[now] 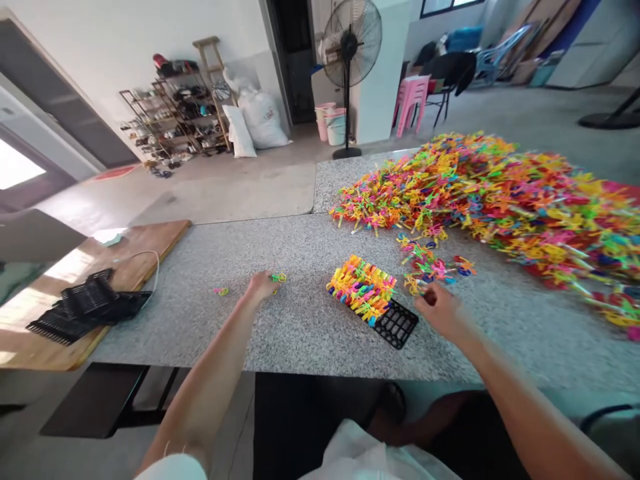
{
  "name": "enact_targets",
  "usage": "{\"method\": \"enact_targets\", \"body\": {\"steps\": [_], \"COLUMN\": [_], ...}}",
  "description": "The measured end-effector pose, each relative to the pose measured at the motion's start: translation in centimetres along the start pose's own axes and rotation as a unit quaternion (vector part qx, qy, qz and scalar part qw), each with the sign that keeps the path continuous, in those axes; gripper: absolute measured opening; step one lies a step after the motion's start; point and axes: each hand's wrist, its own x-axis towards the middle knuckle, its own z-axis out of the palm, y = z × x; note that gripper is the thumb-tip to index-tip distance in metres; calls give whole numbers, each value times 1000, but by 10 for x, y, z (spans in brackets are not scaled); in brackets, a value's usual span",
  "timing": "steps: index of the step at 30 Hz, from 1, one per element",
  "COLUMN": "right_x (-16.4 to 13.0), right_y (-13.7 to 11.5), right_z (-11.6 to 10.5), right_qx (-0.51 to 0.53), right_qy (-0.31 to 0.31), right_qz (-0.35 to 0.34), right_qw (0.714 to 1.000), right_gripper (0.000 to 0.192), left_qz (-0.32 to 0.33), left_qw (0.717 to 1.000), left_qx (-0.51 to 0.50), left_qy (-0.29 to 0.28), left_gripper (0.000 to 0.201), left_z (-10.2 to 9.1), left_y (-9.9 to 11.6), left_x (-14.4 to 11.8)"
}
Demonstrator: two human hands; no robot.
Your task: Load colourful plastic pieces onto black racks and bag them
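My left hand [262, 286] is low over the granite tabletop, its fingers closed at small green and yellow plastic pieces [281, 277]. My right hand [440, 308] is in a pinch at a yellow-orange looped plastic piece [413, 285], beside a small loose cluster of coloured pieces [434, 264]. Between the hands lies a black slotted tray [397, 325], tilted across the table. Rows of bright yellow, orange, pink and blue pieces [361, 287] cover most of it; its near right end shows bare slots. One pink and green piece [222, 291] lies left of my left hand.
A large heap of coloured plastic pieces [480, 187] covers the table's right side. Several black trays [93, 303] are piled on a wooden board [165, 243] at the left, with a white cord. Beyond the table stand a fan [349, 47], white sacks [260, 120] and pink stools [414, 97].
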Motion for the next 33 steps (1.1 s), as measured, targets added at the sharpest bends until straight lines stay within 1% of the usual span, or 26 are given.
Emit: {"method": "enact_targets", "body": {"steps": [1,2,3,5,6,8,9,10,12,14,16,17,19,23,26,29,31,33], "right_x": [-9,-20,-32,-59,-71,-92,-99,-104,-108,-108,-107,-107,-108,-112,-115,-118,-121,-124], "right_y": [-7,-15,-25,-48,-60,-86,-98,-109,-125,-134,-136,-136,-133,-125,-121,-117,-114,-111], "right_z": [-3,-4,-5,0,4,16,22,27,36,40,39,38,35,30,28,28,27,26], "right_qx": [75,158,244,402,463,540,566,587,625,658,681,689,701,714,715,707,693,670], "right_qy": [7,6,-2,-26,-37,-71,-92,-113,-137,-145,-148,-148,-144,-137,-139,-140,-135,-129], "right_qz": [19,32,42,61,73,106,121,134,150,158,162,164,168,178,175,154,132,107], "right_qw": [997,987,969,913,882,832,810,791,753,721,698,690,678,663,662,676,696,723], "right_gripper": [16,18,20,24,26,32,35,37,40,39,38,37,36,35,35,35,36,37], "left_qz": [-12,-20,-24,-20,-11,16,34,48,56,42,20,11,0,-13,-19,-15,-6,12], "left_qw": [1000,999,998,995,991,973,946,912,850,809,783,776,770,775,781,793,803,816], "left_qx": [-9,-22,-40,-80,-112,-204,-295,-378,-484,-537,-563,-569,-574,-555,-542,-527,-514,-497], "left_qy": [-12,-24,-36,-61,-75,-110,-131,-154,-199,-237,-264,-273,-281,-302,-309,-305,-301,-295], "left_gripper": [20,27,32,35,37,42,44,47,48,47,46,46,46,50,51,51,51,48], "left_z": [-2,-4,-5,-2,2,13,20,27,42,54,62,65,68,70,70,70,69,70], "left_y": [0,1,2,7,12,26,36,46,68,89,104,109,115,119,123,127,129,129], "left_x": [-6,-14,-23,-49,-65,-101,-120,-138,-172,-198,-214,-218,-222,-224,-227,-232,-236,-240]}}
